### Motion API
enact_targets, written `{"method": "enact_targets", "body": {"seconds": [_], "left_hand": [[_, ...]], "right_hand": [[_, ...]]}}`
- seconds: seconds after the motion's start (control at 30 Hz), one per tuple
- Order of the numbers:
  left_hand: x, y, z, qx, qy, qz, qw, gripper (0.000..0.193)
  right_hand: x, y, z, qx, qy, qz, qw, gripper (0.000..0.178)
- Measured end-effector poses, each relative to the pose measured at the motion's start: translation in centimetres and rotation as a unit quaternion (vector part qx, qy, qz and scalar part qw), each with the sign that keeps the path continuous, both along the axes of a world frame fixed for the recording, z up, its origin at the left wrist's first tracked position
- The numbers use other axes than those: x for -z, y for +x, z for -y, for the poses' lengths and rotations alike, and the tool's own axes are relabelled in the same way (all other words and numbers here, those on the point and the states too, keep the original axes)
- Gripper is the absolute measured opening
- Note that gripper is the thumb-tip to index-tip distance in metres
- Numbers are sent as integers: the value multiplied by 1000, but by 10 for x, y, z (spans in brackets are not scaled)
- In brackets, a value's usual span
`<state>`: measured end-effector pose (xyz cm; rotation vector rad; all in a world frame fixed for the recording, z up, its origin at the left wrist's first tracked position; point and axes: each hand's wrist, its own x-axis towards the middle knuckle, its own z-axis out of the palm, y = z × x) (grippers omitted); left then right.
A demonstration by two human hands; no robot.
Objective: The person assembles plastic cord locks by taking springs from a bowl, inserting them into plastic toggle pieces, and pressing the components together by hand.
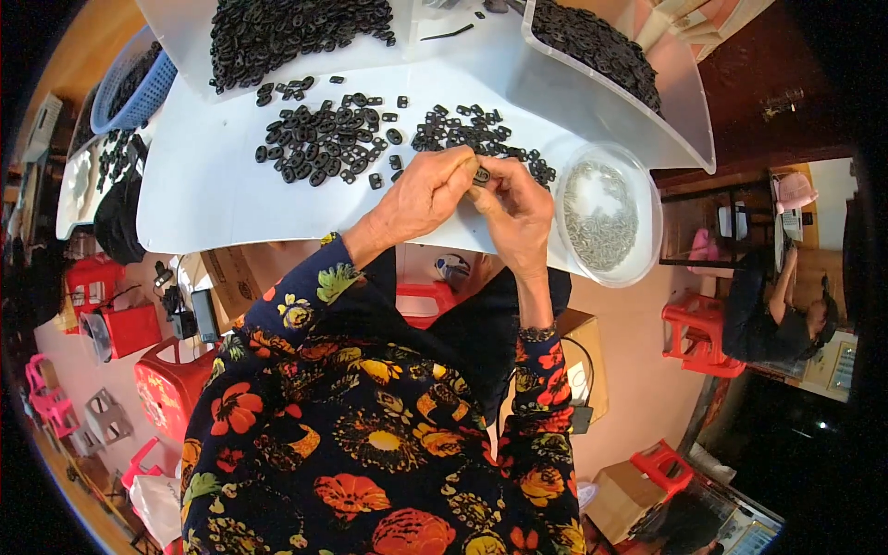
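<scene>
Just above the table's near edge, both hands meet around a small black oval plastic part (482, 176). The fingers of my left hand (418, 196) are closed in a pinch at its left side. My right hand (520, 211) grips it from the right with thumb and fingertips; part of it is hidden by the fingers. Beyond my left hand lies a loose pile of black oval parts (319, 141). A second pile of smaller black pieces (458, 129) spreads just past my fingertips. Right of my right hand, a round clear tub (655, 215) holds many tiny silvery pieces (599, 231).
Translucent bins of black parts stand on the white table (199, 199), one bin (587, 92) at back right. A blue basket (165, 81) is at far left. Red stools (171, 384) and cardboard boxes (624, 499) stand around me. Another person (777, 310) sits at far right.
</scene>
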<state>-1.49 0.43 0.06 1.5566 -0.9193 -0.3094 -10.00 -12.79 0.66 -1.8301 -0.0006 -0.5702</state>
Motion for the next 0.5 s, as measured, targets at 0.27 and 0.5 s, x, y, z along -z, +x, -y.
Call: {"method": "enact_targets", "body": {"seconds": [0.27,0.5], "left_hand": [[-9,-4,0,-3,-4,25,1000,22],[-41,-39,-27,101,-122,53,986,21]], "right_hand": [[0,-1,-4,7,91,-31,995,14],[-59,14,22,125,-53,59,989,14]]}}
